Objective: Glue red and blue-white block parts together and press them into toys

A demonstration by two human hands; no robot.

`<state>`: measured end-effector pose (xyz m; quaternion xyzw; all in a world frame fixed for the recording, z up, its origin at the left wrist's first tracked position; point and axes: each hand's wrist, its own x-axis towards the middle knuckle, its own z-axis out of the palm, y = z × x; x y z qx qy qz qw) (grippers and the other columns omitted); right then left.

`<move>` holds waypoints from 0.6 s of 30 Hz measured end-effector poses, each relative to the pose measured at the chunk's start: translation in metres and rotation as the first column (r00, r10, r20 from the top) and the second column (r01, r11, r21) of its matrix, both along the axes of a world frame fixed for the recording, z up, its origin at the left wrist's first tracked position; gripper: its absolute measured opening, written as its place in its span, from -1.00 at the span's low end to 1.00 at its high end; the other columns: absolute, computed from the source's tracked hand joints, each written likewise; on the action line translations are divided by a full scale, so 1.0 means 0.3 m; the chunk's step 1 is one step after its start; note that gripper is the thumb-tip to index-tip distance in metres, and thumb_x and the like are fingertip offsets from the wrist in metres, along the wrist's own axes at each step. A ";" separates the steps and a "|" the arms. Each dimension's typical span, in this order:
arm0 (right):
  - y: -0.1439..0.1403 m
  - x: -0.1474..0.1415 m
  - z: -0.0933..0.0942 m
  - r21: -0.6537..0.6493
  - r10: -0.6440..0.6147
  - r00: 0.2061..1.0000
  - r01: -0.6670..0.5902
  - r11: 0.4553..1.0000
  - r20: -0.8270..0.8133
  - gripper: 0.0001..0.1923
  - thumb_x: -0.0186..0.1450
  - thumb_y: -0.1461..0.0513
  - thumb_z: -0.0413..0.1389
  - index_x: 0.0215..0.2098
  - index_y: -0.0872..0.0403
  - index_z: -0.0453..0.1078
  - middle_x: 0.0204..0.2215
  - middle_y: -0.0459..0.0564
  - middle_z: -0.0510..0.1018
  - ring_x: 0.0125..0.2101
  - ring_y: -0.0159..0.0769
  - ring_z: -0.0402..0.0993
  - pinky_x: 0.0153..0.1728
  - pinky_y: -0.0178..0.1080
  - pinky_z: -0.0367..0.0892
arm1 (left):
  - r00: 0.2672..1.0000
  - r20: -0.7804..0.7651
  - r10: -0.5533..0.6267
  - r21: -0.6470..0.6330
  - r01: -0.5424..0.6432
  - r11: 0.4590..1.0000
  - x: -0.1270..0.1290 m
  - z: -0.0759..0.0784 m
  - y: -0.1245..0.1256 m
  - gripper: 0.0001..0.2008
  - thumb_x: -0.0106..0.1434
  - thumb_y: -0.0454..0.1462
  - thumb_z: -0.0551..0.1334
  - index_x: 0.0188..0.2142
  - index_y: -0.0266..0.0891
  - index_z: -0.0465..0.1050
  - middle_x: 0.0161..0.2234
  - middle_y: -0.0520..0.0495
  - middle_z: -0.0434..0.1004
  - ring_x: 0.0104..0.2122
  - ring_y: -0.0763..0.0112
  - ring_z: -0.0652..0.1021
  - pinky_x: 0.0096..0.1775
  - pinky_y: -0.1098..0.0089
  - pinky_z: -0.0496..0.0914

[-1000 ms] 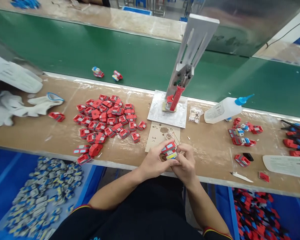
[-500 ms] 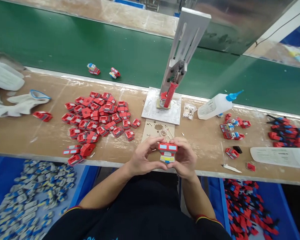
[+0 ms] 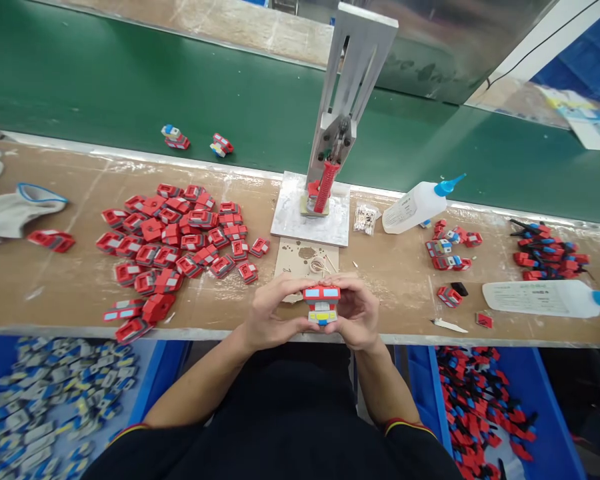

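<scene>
A red, grey and yellow toy robot torso (image 3: 322, 305) is held between both hands over the front edge of the bench. My left hand (image 3: 276, 312) pinches its left side with thumb and fingers. From the right, my right hand (image 3: 356, 311) grips the other side in the same way. The torso's two light-blue windows face up toward me, with the yellow and blue part nearest my body. Just beyond it, cotton swabs and a small round cup (image 3: 318, 265) rest on a stained card (image 3: 295, 257). The fingertips behind the torso are partly hidden.
A lever press (image 3: 325, 187) stands on a metal plate behind my hands. Left lies a pile of red toy parts (image 3: 170, 233); glue bottles (image 3: 413, 208) and red-black parts (image 3: 545, 250) are on the right. Blue bins (image 3: 150, 380) flank me below. Behind runs a green conveyor belt (image 3: 260, 87).
The whole view has shifted slightly, so the bench things appear further left. Both hands keep their hold on the toy robot torso, and its pose looks nearly the same.
</scene>
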<state>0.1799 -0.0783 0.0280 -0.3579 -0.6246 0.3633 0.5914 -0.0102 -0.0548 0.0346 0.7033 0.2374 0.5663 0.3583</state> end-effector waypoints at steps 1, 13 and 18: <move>0.004 -0.003 0.000 -0.009 -0.005 1.000 0.005 1.000 -0.003 -0.42 0.20 -0.20 0.38 0.03 -0.07 0.50 -0.17 0.07 0.62 -0.11 -0.08 0.66 -0.07 -0.07 0.64 | 1.000 0.011 -0.015 -0.017 0.015 1.000 0.001 0.003 0.005 -0.41 0.22 -0.06 0.54 0.21 -0.08 0.56 -0.05 -0.21 0.75 -0.11 0.16 0.72 -0.09 0.25 0.60; 0.023 -0.013 -0.051 -0.103 -0.005 0.999 0.001 0.995 -0.035 -0.32 0.10 -0.20 0.46 0.03 -0.08 0.47 -0.13 0.07 0.59 -0.07 -0.09 0.65 -0.02 -0.10 0.62 | 0.998 0.036 0.048 -0.057 -0.046 0.997 -0.001 -0.027 0.008 -0.46 0.25 -0.07 0.52 0.19 -0.09 0.58 -0.07 -0.21 0.74 -0.14 0.17 0.71 -0.10 0.25 0.62; 0.075 -0.018 0.004 0.183 -0.064 0.990 0.040 0.982 0.129 -0.45 0.29 -0.11 0.36 0.16 -0.18 0.42 -0.10 0.05 0.62 -0.02 -0.05 0.60 0.07 0.04 0.57 | 0.911 0.362 -0.198 -0.341 0.327 0.881 0.039 -0.015 0.005 -0.50 0.30 -0.15 0.50 0.19 0.02 0.47 0.23 -0.22 0.53 0.03 0.20 0.69 -0.07 0.29 0.65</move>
